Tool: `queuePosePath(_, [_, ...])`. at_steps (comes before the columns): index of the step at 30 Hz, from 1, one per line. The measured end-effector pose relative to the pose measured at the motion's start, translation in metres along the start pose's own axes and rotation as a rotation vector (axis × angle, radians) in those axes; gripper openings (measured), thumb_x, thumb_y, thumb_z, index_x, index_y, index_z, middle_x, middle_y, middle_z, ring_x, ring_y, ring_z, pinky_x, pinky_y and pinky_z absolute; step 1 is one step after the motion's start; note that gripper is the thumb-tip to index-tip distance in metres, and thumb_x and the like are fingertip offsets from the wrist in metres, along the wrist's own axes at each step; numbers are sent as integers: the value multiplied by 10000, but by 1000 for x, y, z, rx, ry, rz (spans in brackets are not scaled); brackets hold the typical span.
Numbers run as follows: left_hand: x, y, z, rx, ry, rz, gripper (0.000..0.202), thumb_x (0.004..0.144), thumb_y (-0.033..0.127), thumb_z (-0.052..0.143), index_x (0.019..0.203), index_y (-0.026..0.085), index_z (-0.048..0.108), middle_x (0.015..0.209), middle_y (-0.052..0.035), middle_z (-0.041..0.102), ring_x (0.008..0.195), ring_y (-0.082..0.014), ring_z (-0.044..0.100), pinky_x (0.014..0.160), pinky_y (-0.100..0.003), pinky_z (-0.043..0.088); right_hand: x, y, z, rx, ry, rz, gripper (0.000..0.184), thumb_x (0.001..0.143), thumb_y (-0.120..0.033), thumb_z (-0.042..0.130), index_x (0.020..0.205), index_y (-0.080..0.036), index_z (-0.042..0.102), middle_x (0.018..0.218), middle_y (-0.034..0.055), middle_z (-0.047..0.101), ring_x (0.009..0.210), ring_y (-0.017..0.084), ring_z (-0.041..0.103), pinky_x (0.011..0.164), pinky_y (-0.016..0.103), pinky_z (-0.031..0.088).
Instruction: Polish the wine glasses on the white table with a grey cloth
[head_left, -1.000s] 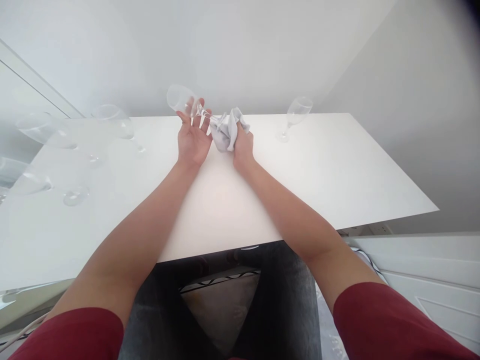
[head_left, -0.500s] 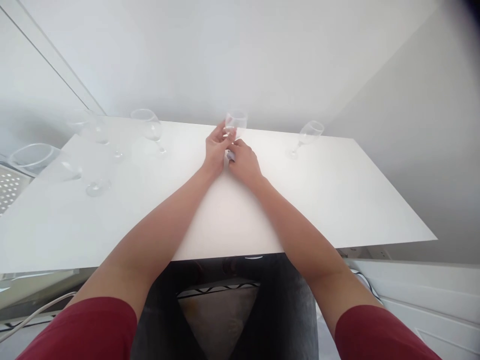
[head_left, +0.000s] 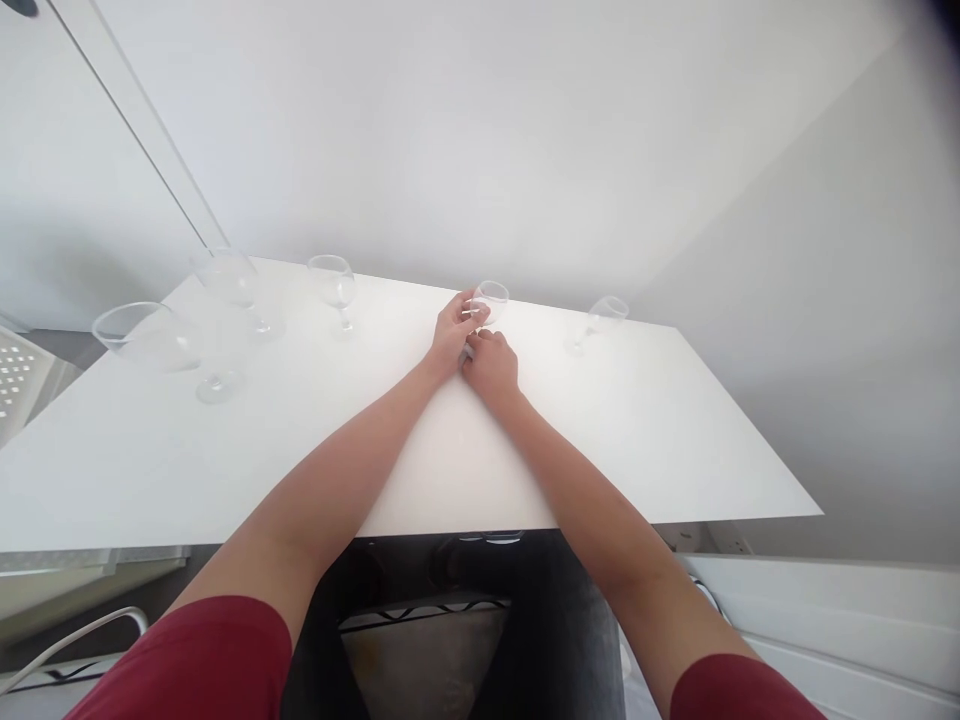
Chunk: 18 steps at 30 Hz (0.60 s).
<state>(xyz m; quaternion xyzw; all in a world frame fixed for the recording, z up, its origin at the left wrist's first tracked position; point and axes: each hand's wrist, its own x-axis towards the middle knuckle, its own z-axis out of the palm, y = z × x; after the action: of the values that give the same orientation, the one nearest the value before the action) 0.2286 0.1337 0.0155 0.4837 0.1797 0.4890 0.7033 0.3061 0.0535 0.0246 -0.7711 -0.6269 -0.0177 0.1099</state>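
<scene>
My left hand (head_left: 453,330) is closed around a clear wine glass (head_left: 492,297) at the middle of the table, its fingers and thumb on the bowl. The glass tilts, its rim toward the wall. My right hand (head_left: 493,362) sits just below with curled fingers at the lower end of the same glass. A small pale greyish patch shows between the hands; I cannot tell whether it is the glass foot or something else. The stem is mostly hidden by my fingers.
On the white table (head_left: 300,440), several stemmed glasses stand to the left, among them a large one (head_left: 146,335) and a smaller one (head_left: 332,282). Another glass (head_left: 606,315) is at the right. A white wall (head_left: 480,130) rises behind. A perforated white panel (head_left: 16,375) lies at far left.
The view has tipped up and turned left, so the table sits lower. Both hands stay together on the glass, with slightly shifted fingers.
</scene>
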Motion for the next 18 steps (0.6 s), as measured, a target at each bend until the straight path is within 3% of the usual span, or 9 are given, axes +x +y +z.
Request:
queuePosePath(3, [-1, 1, -1, 45, -14, -28, 561, 794, 519, 868, 1249, 236, 704, 1249, -95, 692, 973, -186, 664, 753, -279, 488, -8, 1, -7, -19, -77, 24, 527, 946, -174, 506, 1444, -283, 643, 1402, 126, 694, 1084, 309, 706, 872, 424, 584])
queuePosePath(6, [-3, 3, -2, 141, 2, -40, 496, 926, 542, 717, 1342, 276, 668, 1396, -88, 659, 1165, -217, 643, 928, -329, 485, -26, 17, -17, -33, -171, 51, 710, 928, -213, 509, 1630, -311, 461, 1698, 72, 473, 1188, 316, 707, 938, 457, 602])
queuePosePath(10, [-5, 6, -3, 147, 58, -72, 433, 1014, 523, 567, 1357, 270, 642, 1448, -87, 636, 1212, -206, 622, 1026, -370, 446, -64, 72, -35, -98, -285, 167, 801, 933, -244, 478, 1717, -323, 328, 1804, -15, 269, 1364, 342, 631, 1092, 518, 564])
queuePosePath(14, [-4, 5, -3, 156, 48, -89, 364, 1020, 501, 548, 1238, 242, 682, 1394, -87, 651, 1154, -188, 624, 997, -349, 436, -103, 140, -51, -161, -298, 321, 793, 952, -241, 429, 1730, -327, 307, 1810, -38, 230, 1453, 333, 568, 1174, 542, 509])
queuePosePath(18, [-2, 1, -3, 129, 58, -76, 326, 1028, 487, 541, 1103, 213, 702, 1260, -69, 653, 1044, -154, 617, 925, -308, 436, -113, 173, -56, -193, -297, 368, 788, 956, -242, 408, 1731, -340, 299, 1807, -55, 233, 1436, 318, 588, 1148, 532, 529])
